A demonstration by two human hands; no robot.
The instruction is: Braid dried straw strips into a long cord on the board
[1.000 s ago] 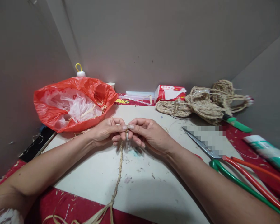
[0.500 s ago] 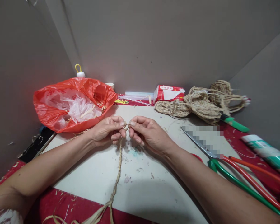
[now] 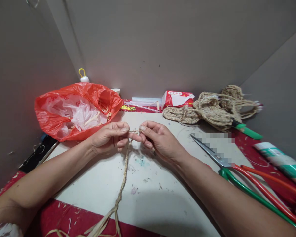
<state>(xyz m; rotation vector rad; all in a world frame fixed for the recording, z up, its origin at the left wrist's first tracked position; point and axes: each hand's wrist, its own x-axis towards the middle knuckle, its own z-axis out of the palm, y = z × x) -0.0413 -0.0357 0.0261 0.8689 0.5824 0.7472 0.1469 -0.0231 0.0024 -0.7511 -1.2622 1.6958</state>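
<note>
A thin braided straw cord [image 3: 124,171] hangs from between my hands down over the white board, fanning into loose strands at the red cloth's front. My left hand [image 3: 112,135] pinches fine strands at the cord's upper end between thumb and fingers, with one finger stretched across under them. Facing it, my right hand [image 3: 156,138] pinches the other side of the same strands. The short stretch of strands between the fingertips is too fine to make out in detail.
On the left lies a red plastic bag [image 3: 56,92] with white plastic inside. Scissors [image 3: 219,158] with red and green handles rest at the right. Coiled straw braids [image 3: 214,110] and a red tissue pack [image 3: 179,98] stand behind. A green-handled knife [image 3: 249,131] lies nearby.
My hands have drawn slightly apart, with strands showing between the fingertips. A left finger now reaches across toward my right hand.
</note>
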